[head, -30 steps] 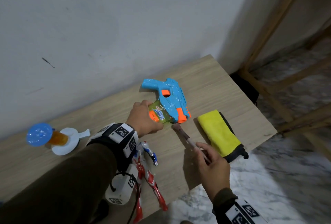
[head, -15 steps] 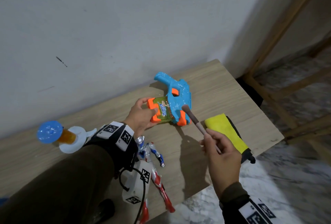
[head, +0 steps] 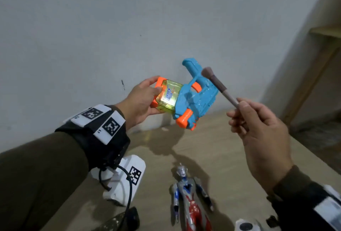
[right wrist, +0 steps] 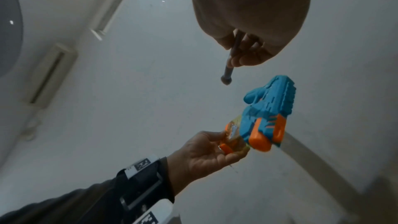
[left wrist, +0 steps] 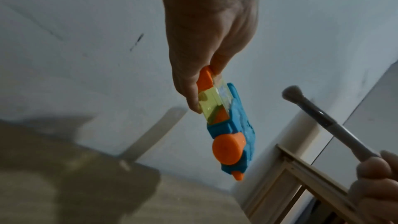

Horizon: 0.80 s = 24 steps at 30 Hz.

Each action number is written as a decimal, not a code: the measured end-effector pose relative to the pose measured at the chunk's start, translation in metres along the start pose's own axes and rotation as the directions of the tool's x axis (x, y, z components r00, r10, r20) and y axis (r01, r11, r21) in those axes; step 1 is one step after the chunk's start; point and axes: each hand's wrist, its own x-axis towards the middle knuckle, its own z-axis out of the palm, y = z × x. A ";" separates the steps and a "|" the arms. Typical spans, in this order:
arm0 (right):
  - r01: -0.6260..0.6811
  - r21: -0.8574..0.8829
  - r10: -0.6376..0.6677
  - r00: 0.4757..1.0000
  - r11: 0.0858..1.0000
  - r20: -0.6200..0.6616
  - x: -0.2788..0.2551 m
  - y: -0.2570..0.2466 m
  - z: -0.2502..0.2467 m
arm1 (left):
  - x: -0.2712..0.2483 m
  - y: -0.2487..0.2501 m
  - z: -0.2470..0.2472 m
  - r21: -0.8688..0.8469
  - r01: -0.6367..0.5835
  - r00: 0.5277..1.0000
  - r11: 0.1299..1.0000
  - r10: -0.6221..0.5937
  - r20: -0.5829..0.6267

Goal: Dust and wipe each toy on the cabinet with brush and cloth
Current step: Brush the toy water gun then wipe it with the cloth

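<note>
A blue and orange toy water gun [head: 197, 94] with a yellow-green tank is held up in the air above the wooden cabinet top [head: 230, 157]. My left hand [head: 142, 101] grips it by the tank end; the same gun [left wrist: 228, 125] hangs from the fingers in the left wrist view and shows as the gun [right wrist: 267, 117] in the right wrist view. My right hand [head: 258, 129] pinches the handle of a small brush [head: 217, 86], whose bristle head lies over the gun's blue body. Contact between brush [right wrist: 228, 69] and gun cannot be judged.
A red, blue and silver action figure [head: 190, 199] lies on the cabinet top near its front. A white marked device [head: 123, 179] hangs under my left wrist. A white wall stands behind. Wooden frame pieces [head: 313, 75] are at the right.
My left hand has lifted the water gun off the cabinet top into the air. My right hand has raised the brush with it, bringing the bristles over the gun's body.
</note>
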 end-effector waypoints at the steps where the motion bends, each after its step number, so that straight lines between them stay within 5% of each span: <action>1: 0.012 0.022 -0.013 1.000 1.000 0.027 -0.003 -0.003 0.006 | -0.006 0.004 -0.009 -0.008 -0.042 0.999 0.999 0.042 -0.003; 12: 0.058 0.090 -0.077 0.971 0.994 0.225 -0.087 -0.037 0.032 | -0.127 0.012 -0.090 0.052 -0.329 0.934 0.943 0.333 -0.133; 24: -0.040 0.212 -0.051 0.911 0.976 0.410 -0.195 -0.076 0.030 | -0.304 -0.022 -0.148 0.137 -0.399 0.866 0.907 0.422 -0.268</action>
